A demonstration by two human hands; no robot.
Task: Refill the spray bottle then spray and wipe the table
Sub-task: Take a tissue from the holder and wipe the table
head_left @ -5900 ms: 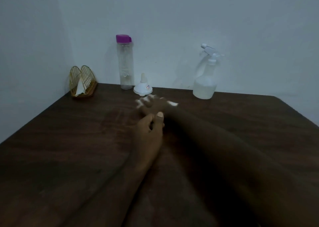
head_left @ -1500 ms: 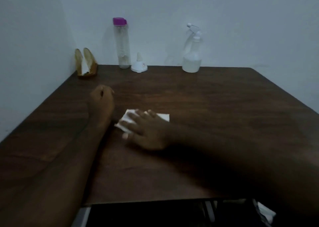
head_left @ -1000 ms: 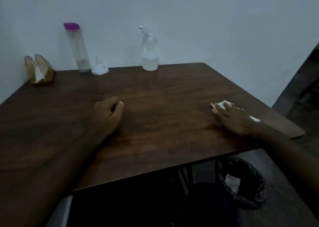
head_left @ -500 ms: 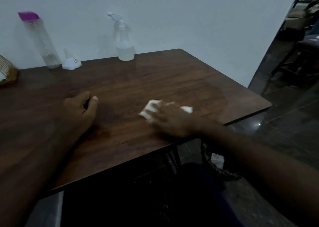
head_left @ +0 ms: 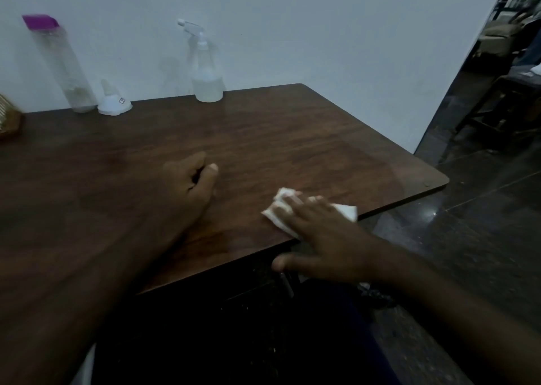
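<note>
Tissue (head_left: 347, 211) under right fingers (head_left: 293, 203), apparently pressed flat

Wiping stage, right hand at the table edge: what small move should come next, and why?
Probably sweep the tissue away from the near edge, toward the middle of the table. The right hand presses it flat right at that edge, thumb past it, so pulling further would drag it off.

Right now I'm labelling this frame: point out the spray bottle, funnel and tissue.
spray bottle (head_left: 207, 87): head view, liquid-filled lower body.
funnel (head_left: 114, 108): head view, wide white base.
tissue (head_left: 347, 210): head view, exposed rightmost corner.
</note>
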